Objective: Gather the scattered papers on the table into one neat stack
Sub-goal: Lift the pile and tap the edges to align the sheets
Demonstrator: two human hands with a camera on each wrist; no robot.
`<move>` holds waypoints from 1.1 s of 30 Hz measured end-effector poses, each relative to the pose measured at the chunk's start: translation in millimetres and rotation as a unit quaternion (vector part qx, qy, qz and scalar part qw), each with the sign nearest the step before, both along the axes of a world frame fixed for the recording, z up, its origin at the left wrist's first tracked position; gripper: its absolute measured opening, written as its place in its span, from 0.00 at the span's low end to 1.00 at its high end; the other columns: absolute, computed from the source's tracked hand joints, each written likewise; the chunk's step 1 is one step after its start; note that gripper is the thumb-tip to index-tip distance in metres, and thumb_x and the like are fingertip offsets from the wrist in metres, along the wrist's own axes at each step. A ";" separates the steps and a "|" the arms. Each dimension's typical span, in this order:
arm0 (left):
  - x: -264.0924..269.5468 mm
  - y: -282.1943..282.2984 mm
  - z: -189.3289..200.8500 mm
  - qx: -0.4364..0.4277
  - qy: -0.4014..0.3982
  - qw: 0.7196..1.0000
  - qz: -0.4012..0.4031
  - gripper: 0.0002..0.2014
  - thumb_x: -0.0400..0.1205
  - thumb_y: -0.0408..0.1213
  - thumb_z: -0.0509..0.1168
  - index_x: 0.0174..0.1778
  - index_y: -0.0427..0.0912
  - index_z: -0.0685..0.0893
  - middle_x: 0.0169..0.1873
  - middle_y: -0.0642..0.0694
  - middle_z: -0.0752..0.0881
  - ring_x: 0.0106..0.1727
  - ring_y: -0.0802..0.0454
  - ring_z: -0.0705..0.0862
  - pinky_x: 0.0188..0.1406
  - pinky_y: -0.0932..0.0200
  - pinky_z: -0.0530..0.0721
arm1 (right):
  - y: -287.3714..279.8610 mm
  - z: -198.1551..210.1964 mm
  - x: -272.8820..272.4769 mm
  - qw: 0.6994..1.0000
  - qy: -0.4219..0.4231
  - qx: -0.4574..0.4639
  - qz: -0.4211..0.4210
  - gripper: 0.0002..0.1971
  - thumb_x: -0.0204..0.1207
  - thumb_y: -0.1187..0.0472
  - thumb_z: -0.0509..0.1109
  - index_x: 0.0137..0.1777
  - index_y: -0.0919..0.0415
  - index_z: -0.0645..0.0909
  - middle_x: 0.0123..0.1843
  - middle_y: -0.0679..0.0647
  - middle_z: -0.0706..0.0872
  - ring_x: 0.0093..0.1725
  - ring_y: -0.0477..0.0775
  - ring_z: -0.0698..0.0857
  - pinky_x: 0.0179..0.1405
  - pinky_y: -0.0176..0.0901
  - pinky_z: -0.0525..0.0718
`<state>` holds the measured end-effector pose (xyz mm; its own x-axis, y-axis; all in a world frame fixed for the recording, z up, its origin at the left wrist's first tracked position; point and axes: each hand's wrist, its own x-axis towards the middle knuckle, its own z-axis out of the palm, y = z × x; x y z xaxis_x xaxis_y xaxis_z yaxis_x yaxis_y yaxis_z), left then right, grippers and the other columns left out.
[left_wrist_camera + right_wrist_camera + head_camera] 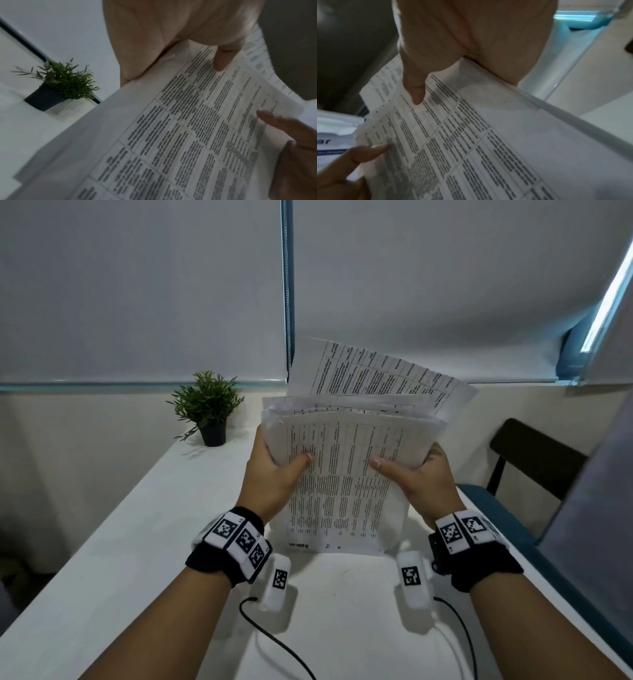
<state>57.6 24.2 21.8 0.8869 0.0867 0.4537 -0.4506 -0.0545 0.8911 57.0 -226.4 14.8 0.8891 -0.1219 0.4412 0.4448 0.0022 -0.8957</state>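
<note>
Left hand (274, 470) and right hand (416, 477) grip papers (342, 474) upright, bottom edge on table (120, 542). Far sheets (387, 374) fan out skewed; risk: loose grip, sheets slip, stack splays.

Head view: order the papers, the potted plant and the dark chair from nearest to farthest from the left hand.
1. The papers: gripped by the left hand at their left edge, with the right hand on the other side.
2. The potted plant: back left on the table.
3. The dark chair: far right, beyond the table.
</note>
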 end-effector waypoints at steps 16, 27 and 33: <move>3.0 -11.1 4.5 0.004 0.005 1.000 0.001 0.22 0.82 0.37 0.72 0.69 0.51 0.74 0.57 0.49 0.90 0.58 0.55 0.90 0.57 0.54 0.90 | -1.4 5.1 1.2 1.000 0.000 0.011 -0.007 0.31 0.66 0.66 0.87 0.68 0.63 0.79 0.59 0.62 0.93 0.58 0.62 0.94 0.56 0.62 0.93; 1.8 -14.8 31.9 0.029 0.029 0.997 0.066 0.17 0.82 0.35 0.69 0.64 0.52 0.77 0.56 0.52 0.88 0.54 0.54 0.89 0.53 0.52 0.89 | 7.7 28.8 -2.8 0.997 0.006 -0.052 -0.058 0.15 0.80 0.66 0.76 0.65 0.55 0.84 0.54 0.47 0.93 0.51 0.42 0.93 0.49 0.38 0.92; -14.6 0.3 7.0 0.032 0.068 0.996 0.046 0.23 0.71 0.47 0.74 0.61 0.66 0.76 0.57 0.56 0.90 0.58 0.54 0.89 0.60 0.45 0.89 | 6.8 -4.2 -18.6 0.997 0.042 -0.048 -0.037 0.20 0.77 0.72 0.77 0.60 0.48 0.80 0.58 0.53 0.93 0.57 0.52 0.94 0.60 0.54 0.92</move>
<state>43.0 24.5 28.8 0.9299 0.1455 0.3377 -0.3168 -0.1491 0.9367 38.5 -219.6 10.6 0.9133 -0.1491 0.3790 0.3646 -0.1150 -0.9240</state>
